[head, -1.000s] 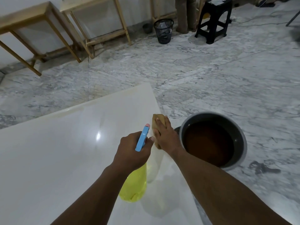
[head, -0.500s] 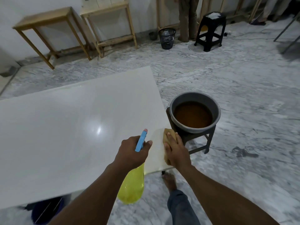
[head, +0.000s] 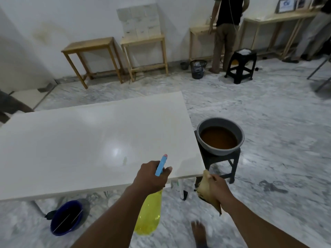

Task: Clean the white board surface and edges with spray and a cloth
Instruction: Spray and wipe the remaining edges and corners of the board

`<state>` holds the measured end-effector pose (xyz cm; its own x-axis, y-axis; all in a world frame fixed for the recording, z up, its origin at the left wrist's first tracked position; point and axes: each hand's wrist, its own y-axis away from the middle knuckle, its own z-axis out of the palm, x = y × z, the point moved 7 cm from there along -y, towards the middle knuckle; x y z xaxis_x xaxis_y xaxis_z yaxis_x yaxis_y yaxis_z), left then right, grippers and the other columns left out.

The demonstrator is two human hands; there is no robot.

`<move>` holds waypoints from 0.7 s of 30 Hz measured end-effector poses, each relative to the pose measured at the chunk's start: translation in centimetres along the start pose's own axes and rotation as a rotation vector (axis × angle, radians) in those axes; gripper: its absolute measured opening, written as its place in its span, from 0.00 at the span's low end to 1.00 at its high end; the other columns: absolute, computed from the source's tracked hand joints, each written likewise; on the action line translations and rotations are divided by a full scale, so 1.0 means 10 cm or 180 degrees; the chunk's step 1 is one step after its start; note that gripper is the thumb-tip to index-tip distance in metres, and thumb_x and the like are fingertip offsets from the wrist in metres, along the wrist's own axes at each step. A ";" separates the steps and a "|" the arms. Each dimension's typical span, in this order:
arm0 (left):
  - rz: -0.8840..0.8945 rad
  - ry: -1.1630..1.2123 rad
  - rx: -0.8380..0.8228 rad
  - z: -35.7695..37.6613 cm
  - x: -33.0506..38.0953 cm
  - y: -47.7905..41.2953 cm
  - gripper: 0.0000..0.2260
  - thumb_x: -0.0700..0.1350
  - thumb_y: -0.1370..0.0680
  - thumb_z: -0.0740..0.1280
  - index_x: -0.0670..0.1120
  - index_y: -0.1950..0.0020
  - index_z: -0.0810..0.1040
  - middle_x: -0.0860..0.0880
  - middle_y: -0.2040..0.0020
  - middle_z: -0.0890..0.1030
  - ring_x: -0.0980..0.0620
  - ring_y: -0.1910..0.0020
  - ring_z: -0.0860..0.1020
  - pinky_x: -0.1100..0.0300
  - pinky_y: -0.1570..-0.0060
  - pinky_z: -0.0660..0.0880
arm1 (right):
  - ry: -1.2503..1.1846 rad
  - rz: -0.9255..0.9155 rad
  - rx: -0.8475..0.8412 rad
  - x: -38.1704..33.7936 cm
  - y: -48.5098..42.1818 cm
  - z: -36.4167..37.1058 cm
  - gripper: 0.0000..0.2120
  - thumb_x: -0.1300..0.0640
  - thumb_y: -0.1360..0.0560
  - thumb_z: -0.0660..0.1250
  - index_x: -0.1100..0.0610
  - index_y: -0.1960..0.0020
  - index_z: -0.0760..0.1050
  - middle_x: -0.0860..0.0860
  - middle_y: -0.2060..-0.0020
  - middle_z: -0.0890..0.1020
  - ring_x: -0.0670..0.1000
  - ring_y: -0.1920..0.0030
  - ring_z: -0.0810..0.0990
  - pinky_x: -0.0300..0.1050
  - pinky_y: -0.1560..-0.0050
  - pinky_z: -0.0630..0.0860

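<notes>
The large white board (head: 80,144) lies flat in front of me, glossy, with a light reflection near its middle. My left hand (head: 152,178) grips a spray bottle (head: 148,213) with a yellow body and a blue trigger head, held over the board's near edge by the right corner. My right hand (head: 219,187) holds a crumpled tan cloth (head: 206,190) in the air, just off the board's near right corner and apart from it.
A grey basin of brown water (head: 220,136) sits on a dark stool (head: 217,161) at the board's right side. A blue bucket (head: 65,218) stands on the marble floor under the near edge. Wooden tables (head: 89,49), a black bin (head: 198,68), a black stool (head: 240,66) and a standing person (head: 225,33) are at the back.
My right hand has lifted the cloth off the board's right corner and pulled it back. The view has drawn back and tilted up, showing more of the room. The left hand keeps the bottle.
</notes>
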<state>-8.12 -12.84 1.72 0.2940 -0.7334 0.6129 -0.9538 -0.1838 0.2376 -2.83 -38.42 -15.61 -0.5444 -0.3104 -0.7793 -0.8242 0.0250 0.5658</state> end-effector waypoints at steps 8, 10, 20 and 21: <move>-0.0135 -0.0051 0.0187 -0.46 -0.01 0.19 0.21 0.56 0.18 0.68 0.49 0.67 0.67 0.52 0.71 0.70 0.52 0.72 0.71 0.61 0.66 0.67 | -0.3139 0.1016 -0.1756 -0.95 0.43 0.42 0.37 0.33 0.22 0.52 0.65 0.36 0.78 0.65 0.39 0.80 0.65 0.47 0.82 0.59 0.49 0.81; -0.0166 -0.0066 0.0214 -0.52 0.05 0.18 0.22 0.56 0.18 0.68 0.50 0.67 0.67 0.53 0.72 0.70 0.56 0.74 0.67 0.65 0.70 0.63 | -0.3226 0.0849 -0.1935 -1.23 0.46 0.46 0.39 0.30 0.24 0.53 0.62 0.32 0.75 0.65 0.34 0.77 0.65 0.40 0.79 0.62 0.45 0.79; -0.0070 -0.0170 -0.0102 -0.09 1.15 -0.39 0.19 0.58 0.19 0.69 0.42 0.54 0.78 0.46 0.62 0.78 0.50 0.66 0.74 0.63 0.66 0.67 | -0.2789 0.0663 -0.1951 -1.75 0.12 -0.50 0.32 0.38 0.23 0.61 0.60 0.30 0.74 0.62 0.33 0.76 0.64 0.33 0.73 0.61 0.27 0.64; -0.0043 -0.0158 -0.0112 0.00 1.37 -0.49 0.20 0.58 0.19 0.69 0.40 0.52 0.80 0.46 0.61 0.79 0.50 0.65 0.75 0.62 0.65 0.68 | -0.2731 0.0588 -0.1906 -1.81 0.05 -0.71 0.31 0.39 0.23 0.61 0.60 0.30 0.74 0.62 0.34 0.77 0.64 0.34 0.74 0.60 0.28 0.65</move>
<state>0.54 -21.98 8.96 0.3026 -0.7626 0.5717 -0.9468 -0.1714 0.2725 7.72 -39.56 0.74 -0.7737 0.4306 -0.4648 -0.6334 -0.5413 0.5530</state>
